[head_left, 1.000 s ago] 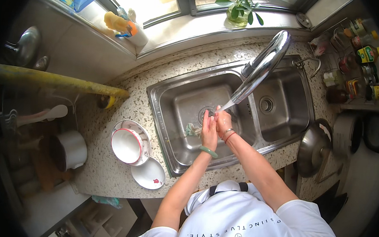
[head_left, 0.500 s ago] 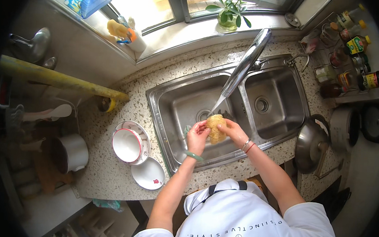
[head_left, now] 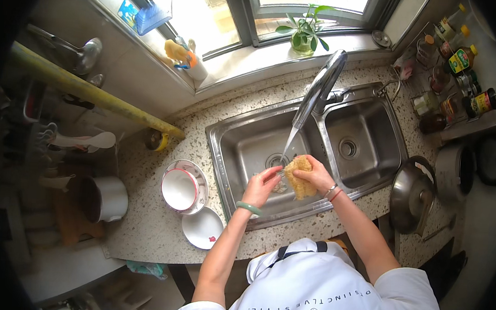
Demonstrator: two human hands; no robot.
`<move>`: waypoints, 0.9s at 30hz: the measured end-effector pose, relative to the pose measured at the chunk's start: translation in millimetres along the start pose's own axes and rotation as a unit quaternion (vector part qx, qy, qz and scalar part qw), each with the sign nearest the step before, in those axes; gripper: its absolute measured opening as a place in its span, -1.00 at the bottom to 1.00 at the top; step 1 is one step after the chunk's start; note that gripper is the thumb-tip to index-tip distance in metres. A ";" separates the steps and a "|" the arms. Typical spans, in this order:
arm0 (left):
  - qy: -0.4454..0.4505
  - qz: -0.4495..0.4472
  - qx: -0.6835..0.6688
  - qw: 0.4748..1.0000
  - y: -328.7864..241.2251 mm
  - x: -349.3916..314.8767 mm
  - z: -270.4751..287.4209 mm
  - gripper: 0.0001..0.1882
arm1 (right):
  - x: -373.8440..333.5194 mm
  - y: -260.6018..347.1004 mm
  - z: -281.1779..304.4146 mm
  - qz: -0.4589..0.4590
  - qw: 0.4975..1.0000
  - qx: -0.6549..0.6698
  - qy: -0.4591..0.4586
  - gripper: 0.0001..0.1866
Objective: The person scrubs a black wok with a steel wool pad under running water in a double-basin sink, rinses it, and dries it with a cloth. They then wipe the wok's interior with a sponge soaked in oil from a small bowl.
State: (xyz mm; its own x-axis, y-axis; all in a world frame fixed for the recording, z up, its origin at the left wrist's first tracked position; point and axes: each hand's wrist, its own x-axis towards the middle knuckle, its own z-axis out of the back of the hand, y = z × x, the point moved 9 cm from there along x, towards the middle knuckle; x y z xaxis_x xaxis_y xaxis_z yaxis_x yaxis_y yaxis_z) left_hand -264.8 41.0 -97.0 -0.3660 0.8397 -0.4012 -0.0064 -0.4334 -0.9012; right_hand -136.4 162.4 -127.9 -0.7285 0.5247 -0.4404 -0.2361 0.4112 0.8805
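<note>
My right hand [head_left: 315, 176] grips a yellow, rough-textured loofah sponge [head_left: 300, 184] over the left basin, thumb on top and fingers around its far edge. Just left of the sponge is my left hand [head_left: 261, 185], its fingers stretched and slightly apart, with nothing visible in them. The fingertips lie close to the running water, which falls from the chrome faucet [head_left: 314, 99]. Beneath both hands is the larger basin of the steel double sink [head_left: 240, 149]. Whether the left fingertips touch the sponge's edge I cannot tell.
Left of the sink, a red-rimmed bowl [head_left: 179, 189] sits in a bigger bowl beside a white plate [head_left: 200, 237]. A wok with a lid [head_left: 410, 199] stands at the right. Sauce bottles [head_left: 481, 104] line a rack. A potted plant [head_left: 304, 40] is on the sill.
My left hand has let go of the sponge and moved slightly away to its left. The sponge now hangs flatter in my right hand. The whole view has shifted a little.
</note>
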 end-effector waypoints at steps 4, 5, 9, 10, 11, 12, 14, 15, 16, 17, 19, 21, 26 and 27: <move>-0.026 -0.034 0.128 0.991 -8.6 8.4 -12.3 -0.54 | 10.7 -5.7 -4.2 -0.023 0.998 -0.040 0.041 -0.54; -0.081 -0.056 0.412 0.906 -10.2 -4.2 -18.6 -0.55 | 8.7 -8.3 2.5 -0.012 0.959 -0.284 -0.003 -0.52; 0.048 0.029 0.057 0.997 -20.4 -3.5 -28.1 -0.41 | 2.6 -0.6 7.1 -0.011 0.998 0.062 0.001 -0.42; 0.093 0.079 -0.196 0.973 -22.3 -3.3 -32.5 -0.37 | -4.2 13.1 7.0 -0.004 0.992 0.122 0.033 -0.41; 0.086 0.088 -0.258 0.958 -23.2 -3.1 -25.8 -0.33 | -7.9 26.2 5.1 -0.002 0.984 0.171 0.054 -0.42; 0.032 0.060 -0.033 0.997 -18.2 2.3 -17.8 -0.34 | -11.0 34.5 7.2 -0.001 0.974 0.216 0.068 -0.43; -0.073 -0.003 0.409 0.910 -18.8 3.8 -24.3 -0.36 | -7.0 10.1 34.6 -0.048 0.981 -0.186 -0.006 -0.47; -0.038 0.075 0.565 0.821 -21.6 1.6 -42.7 -0.37 | 0.1 -2.7 57.3 -0.071 0.922 -0.378 -0.049 -0.50; -0.005 0.053 0.367 0.929 -14.7 12.3 -59.1 -0.36 | 3.7 -2.3 67.5 -0.017 0.963 -0.238 -0.126 -0.57; 0.033 0.027 0.151 0.988 -4.3 28.4 -74.9 -0.36 | 8.3 -9.5 81.1 -0.001 0.989 -0.034 -0.141 -0.59; 0.039 -0.037 -0.108 0.993 -17.6 47.2 -102.3 -0.36 | 5.8 12.5 94.5 0.068 0.963 0.198 -0.168 -0.64; -0.026 -0.139 -0.109 0.984 -82.5 81.4 -121.2 -0.37 | 14.7 44.8 131.6 0.146 0.930 0.240 -0.238 -0.71; -0.118 -0.246 -0.054 0.961 -161.0 160.5 -153.8 -0.37 | 67.2 124.1 193.7 0.304 0.908 0.123 -0.261 -0.70; -0.116 -0.247 -0.063 0.960 -164.6 165.0 -154.0 -0.37 | 72.8 131.6 191.4 0.296 0.910 0.128 -0.261 -0.70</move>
State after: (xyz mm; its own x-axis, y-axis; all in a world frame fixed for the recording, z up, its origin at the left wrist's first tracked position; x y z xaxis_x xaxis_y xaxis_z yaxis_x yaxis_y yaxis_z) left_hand -180.8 301.3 -40.1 -0.5449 0.8308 0.1136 -0.1249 0.0536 -0.9907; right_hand -97.5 397.4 -77.7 -0.2598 0.9655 0.0153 0.3038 0.0667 0.9504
